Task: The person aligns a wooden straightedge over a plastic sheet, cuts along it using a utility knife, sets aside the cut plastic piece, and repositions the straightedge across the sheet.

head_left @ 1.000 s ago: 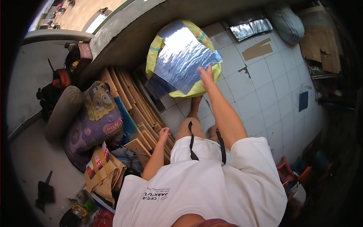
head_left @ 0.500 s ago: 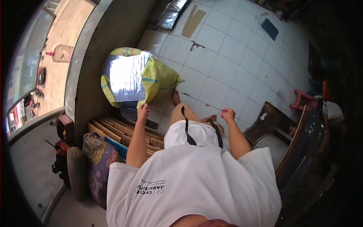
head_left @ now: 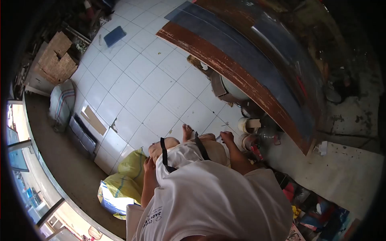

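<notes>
My left hand (head_left: 149,164) hangs beside my shorts, just right of the yellow sack (head_left: 128,174), its fingers curled together around nothing visible. Part of the shiny silvery sheet (head_left: 116,202) shows at the sack's mouth, and my left hand is apart from it. On the other side of my legs, my right hand (head_left: 227,137) is held low with its fingers curled in and nothing visible in them. It is nearest to a pale round container (head_left: 243,125) on the floor.
Large blue-grey panels (head_left: 241,56) with a brown board (head_left: 225,68) lean at the right. Cardboard strips (head_left: 94,120), a dark foil-like packet (head_left: 82,134) and a blue piece (head_left: 115,36) lie on white tiles. A bulging sack (head_left: 62,102) stands by the left wall. Clutter (head_left: 317,213) lies lower right.
My view has swung right, bringing the leaning panels into sight and moving the yellow sack to the lower left. My right hand has let go of the silvery sheet and come back beside my legs.
</notes>
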